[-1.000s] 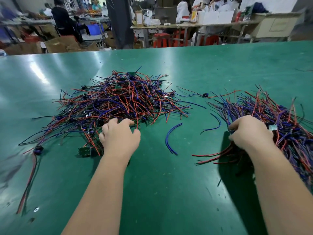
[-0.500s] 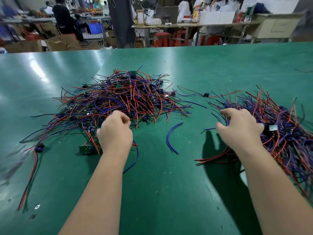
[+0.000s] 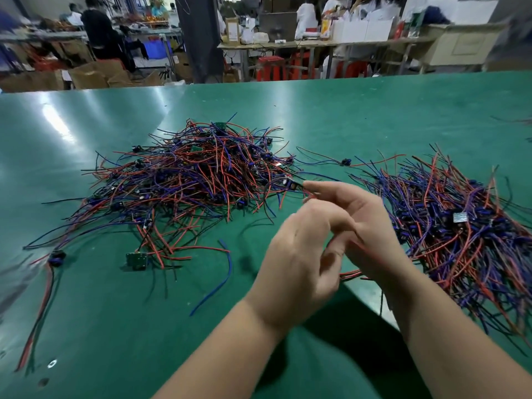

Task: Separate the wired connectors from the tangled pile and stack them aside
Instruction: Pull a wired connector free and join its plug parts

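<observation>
Roughly half sorted, one connector in hand.
Left hand (image 3: 299,254) curls against the right hand (image 3: 365,223), its grip hidden; right fingertips (image 3: 312,186) pinch a connector (image 3: 291,184) above the table (image 3: 115,326). Beyond, the stack (image 3: 460,226) lies right; a big pile (image 3: 187,180) left awaits sorting.

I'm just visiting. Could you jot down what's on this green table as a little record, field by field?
Surface: green table
Left side: tangled pile of red, blue and black wires with connectors
Right side: sorted stack, wires roughly aligned
Right hand: appears to pinch a wired connector at the pile's edge
Left hand: fingers curled against the right hand; grip unclear
Strays: green circuit board, loose blue wire
</observation>
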